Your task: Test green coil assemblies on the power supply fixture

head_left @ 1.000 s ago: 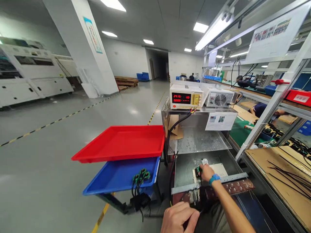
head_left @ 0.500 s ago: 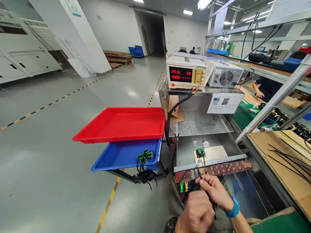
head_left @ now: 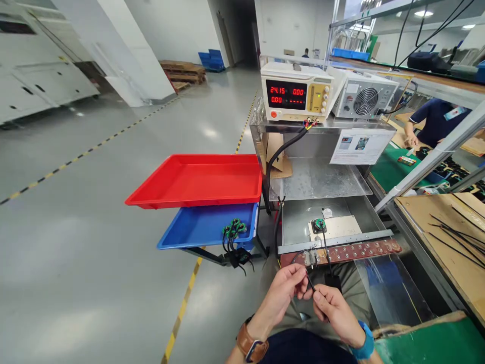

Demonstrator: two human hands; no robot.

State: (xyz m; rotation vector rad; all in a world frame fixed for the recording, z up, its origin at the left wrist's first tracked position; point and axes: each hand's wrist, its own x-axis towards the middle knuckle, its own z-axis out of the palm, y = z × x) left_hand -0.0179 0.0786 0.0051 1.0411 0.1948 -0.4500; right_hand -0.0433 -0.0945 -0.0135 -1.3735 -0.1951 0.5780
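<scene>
While our left hand pinched the thin black wire, our right hand gripped its lower end.

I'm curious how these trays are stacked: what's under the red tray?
A blue tray sits directly beneath the red tray. A bunch of green-headed black cables hangs over its front right corner. Most of the blue tray's back part is covered by the red one, so anything there is hidden.

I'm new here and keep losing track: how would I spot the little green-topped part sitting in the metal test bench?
Find the cream power supply with red digits on the steel bench, then drop to the lowest shelf. On the pale square plate sits the small round green-and-black part, the only one there, with a thin black wire running toward the person's hands.
</scene>
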